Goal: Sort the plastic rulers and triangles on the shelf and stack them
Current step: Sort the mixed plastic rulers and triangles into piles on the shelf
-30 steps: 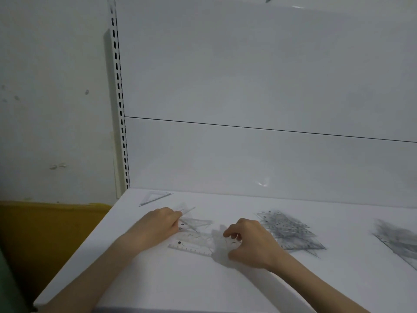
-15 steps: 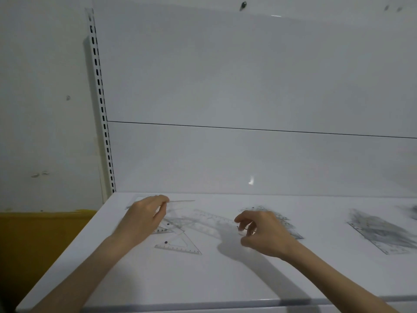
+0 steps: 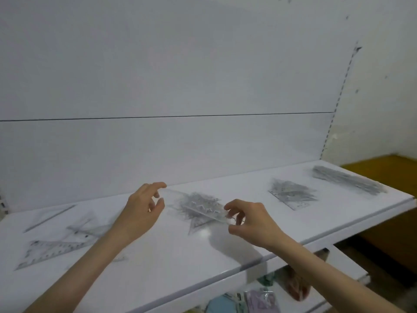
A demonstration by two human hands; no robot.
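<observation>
Head view. A clear ruler (image 3: 204, 211) is held level just above the middle pile of triangles (image 3: 195, 223), near the centre of the white shelf (image 3: 169, 263). The left hand (image 3: 144, 207), at the ruler's 10 o'clock end, pinches it between thumb and forefinger; the right hand (image 3: 251, 219), at the 4 o'clock end, pinches it likewise. From the ruler, loose triangles (image 3: 56, 246) lie at 8 o'clock, a second triangle pile (image 3: 291, 193) at 2 o'clock, and a stack of rulers (image 3: 347, 181) beyond it.
</observation>
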